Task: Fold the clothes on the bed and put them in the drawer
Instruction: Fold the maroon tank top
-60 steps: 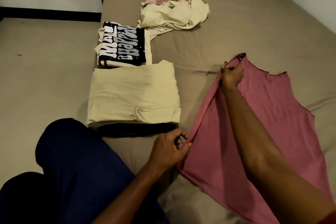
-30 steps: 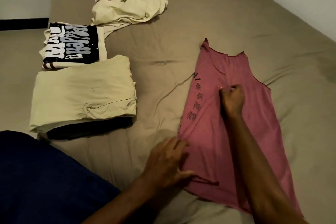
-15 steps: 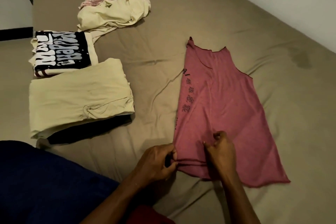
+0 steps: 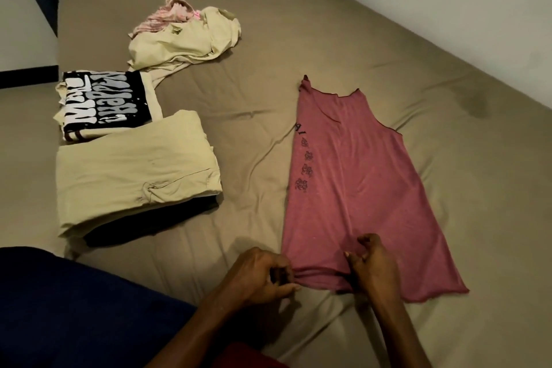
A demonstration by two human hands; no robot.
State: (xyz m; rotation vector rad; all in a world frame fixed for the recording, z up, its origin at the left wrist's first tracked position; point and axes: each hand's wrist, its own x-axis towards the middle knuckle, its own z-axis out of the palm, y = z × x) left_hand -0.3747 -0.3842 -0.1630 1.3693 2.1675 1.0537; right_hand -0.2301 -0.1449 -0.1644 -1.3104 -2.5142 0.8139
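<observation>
Bare forearms, no sleeves reaching the wrists. No rings, watch or bands visible on the left hand (image 4: pixel 263 273) or the right hand (image 4: pixel 370 266). Dark navy trouser leg (image 4: pixel 74 308) filling the frame toward 8 o'clock, plain fabric, smooth, without visible seams or print. Sliver of deep red garment (image 4: pixel 248 357) at 6 o'clock, between the two forearms, cut off by the frame edge.

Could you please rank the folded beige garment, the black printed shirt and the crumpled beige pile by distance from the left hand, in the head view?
From the left hand, which grips the pink top's hem:
1. Folded beige garment, just to its left.
2. Black printed shirt, behind that, at the bed's left edge.
3. Crumpled beige pile, farthest, toward the headboard.
</observation>
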